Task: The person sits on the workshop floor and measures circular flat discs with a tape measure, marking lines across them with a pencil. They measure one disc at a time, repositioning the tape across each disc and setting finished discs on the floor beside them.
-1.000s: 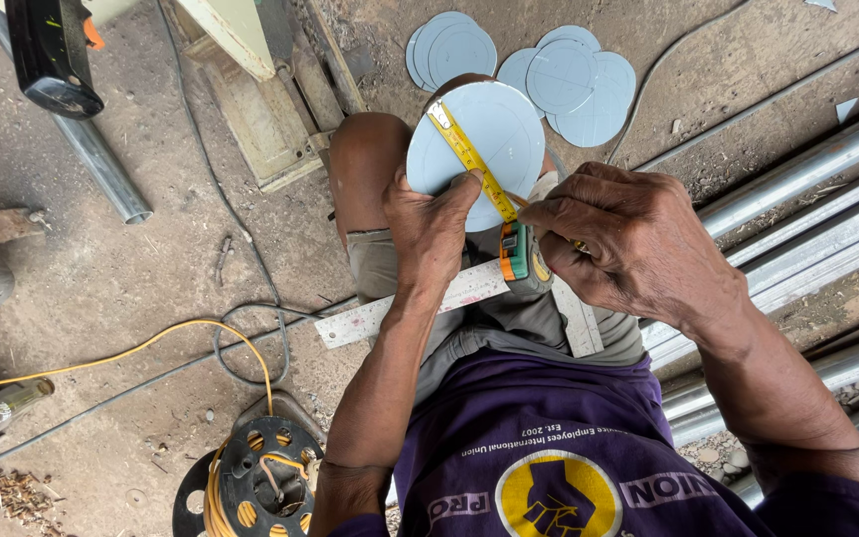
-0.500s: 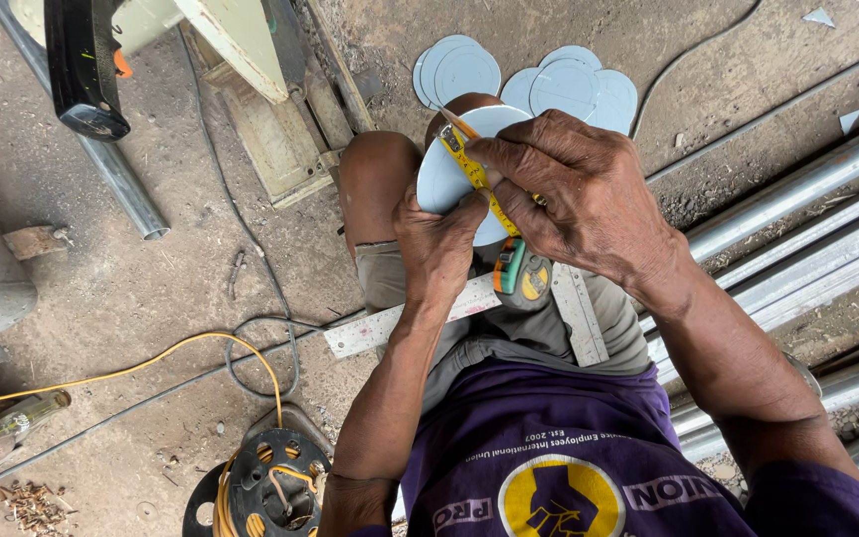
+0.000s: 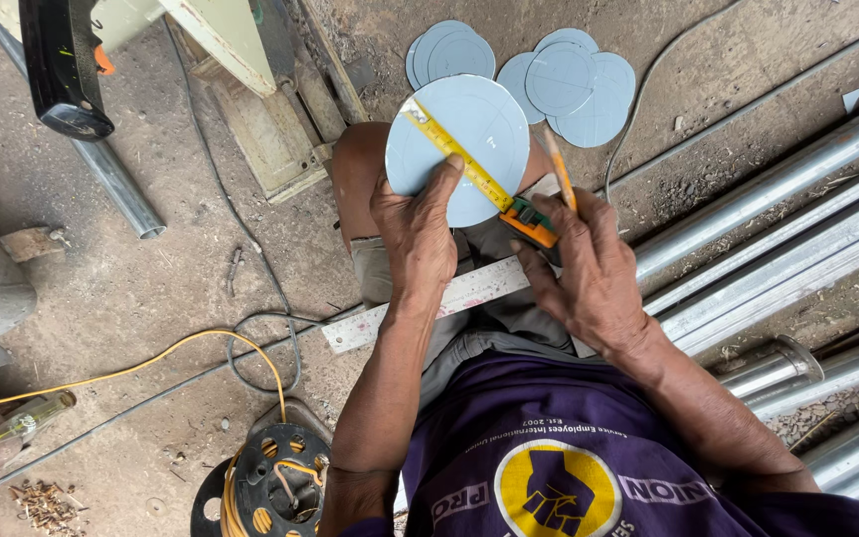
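I am watching the left hand (image 3: 418, 234) pressing a pale blue disc (image 3: 459, 139) against the knee, fingers curled around its lower rim and the thumb lying flat on its face. A yellow tape measure (image 3: 457, 159) is running diagonally across the disc, from the upper left rim down to its orange case (image 3: 529, 221) at the lower right. The right hand (image 3: 594, 273) is closing around that case, and a pencil (image 3: 559, 169) is sticking up between its fingers, the tip standing just beside the disc's right rim. Both hands are gripping, neither one open.

A steel ruler (image 3: 449, 298) is lying across the lap beneath the wrists, its left end reaching out over the floor.

The concrete floor (image 3: 151, 288) is looking dusty and rough. More blue discs (image 3: 549, 75) are lying in an overlapping pile beyond the knee, toward the top edge of the floor as I am seeing it. Galvanised pipes (image 3: 777, 239) are crowding the right side, running diagonally, so room there is tight. A yellow cord (image 3: 121, 373) is trailing to a cable reel (image 3: 270, 482) at the bottom edge, and another pipe (image 3: 116, 184) is lying at the left. The barest stretch of floor is lying left of the knee.
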Motion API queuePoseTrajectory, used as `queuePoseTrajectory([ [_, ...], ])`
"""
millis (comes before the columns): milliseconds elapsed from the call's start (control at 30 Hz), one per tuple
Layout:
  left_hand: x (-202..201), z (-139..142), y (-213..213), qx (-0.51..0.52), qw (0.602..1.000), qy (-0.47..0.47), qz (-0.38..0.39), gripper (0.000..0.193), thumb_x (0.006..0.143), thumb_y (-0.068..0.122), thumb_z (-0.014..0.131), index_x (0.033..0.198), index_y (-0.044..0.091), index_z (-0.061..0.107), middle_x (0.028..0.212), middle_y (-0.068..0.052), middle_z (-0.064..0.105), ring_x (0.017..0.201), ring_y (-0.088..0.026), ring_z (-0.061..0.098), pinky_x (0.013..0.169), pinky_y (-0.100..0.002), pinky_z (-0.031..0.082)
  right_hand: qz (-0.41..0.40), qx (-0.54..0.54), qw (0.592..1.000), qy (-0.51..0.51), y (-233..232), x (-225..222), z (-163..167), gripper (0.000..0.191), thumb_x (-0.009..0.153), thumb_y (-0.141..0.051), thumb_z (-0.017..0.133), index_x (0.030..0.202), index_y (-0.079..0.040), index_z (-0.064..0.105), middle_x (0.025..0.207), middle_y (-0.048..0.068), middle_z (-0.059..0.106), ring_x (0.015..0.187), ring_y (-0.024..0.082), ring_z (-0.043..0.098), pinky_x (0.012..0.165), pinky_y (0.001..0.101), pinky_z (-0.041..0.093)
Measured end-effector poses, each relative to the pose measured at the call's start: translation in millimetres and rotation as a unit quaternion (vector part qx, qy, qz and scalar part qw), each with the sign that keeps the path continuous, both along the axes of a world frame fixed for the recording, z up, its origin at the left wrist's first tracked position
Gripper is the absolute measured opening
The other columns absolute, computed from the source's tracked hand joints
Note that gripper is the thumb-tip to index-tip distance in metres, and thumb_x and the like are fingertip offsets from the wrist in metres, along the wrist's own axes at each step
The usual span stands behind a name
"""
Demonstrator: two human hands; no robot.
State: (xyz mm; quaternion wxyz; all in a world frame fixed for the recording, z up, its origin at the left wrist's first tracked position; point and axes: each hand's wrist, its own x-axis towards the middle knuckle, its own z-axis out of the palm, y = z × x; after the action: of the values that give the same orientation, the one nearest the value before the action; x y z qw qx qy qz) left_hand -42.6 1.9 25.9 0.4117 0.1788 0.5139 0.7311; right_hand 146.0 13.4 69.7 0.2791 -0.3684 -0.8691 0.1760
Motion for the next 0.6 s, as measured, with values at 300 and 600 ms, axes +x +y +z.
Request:
queuePoseTrajectory([
  [300,-7.3,3.3,-2.2,-0.053,0.989,-0.135,-0.003,0.084,0.087,0.068,0.066,0.130,-0.003,0.057,0.135,-0.015,0.058,0.131,-0.023,0.059,0.113,-0.044,0.053,-0.072,-0.247,0.898,0.358,29.5,27.2,-15.9,0.030,0.109,-0.017,0.075,0.128,-0.001,0.058,0.108,0.006,0.066,0.098,0.015,0.071,0.089,0.0279,0.065],
  [600,-8.1,11.4,-3.2,-0.051,0.977,-0.194,-0.068,0.107,0.085,0.078,0.054,0.157,0.004,0.028,0.160,-0.014,0.034,0.148,-0.024,0.037,0.120,-0.042,0.040,-0.121,-0.331,0.864,0.361,52.6,28.1,-31.0,0.018,0.109,-0.012,0.076,0.118,0.002,0.070,0.116,0.003,0.065,0.098,0.010,0.064,0.086,0.0251,0.058],
])
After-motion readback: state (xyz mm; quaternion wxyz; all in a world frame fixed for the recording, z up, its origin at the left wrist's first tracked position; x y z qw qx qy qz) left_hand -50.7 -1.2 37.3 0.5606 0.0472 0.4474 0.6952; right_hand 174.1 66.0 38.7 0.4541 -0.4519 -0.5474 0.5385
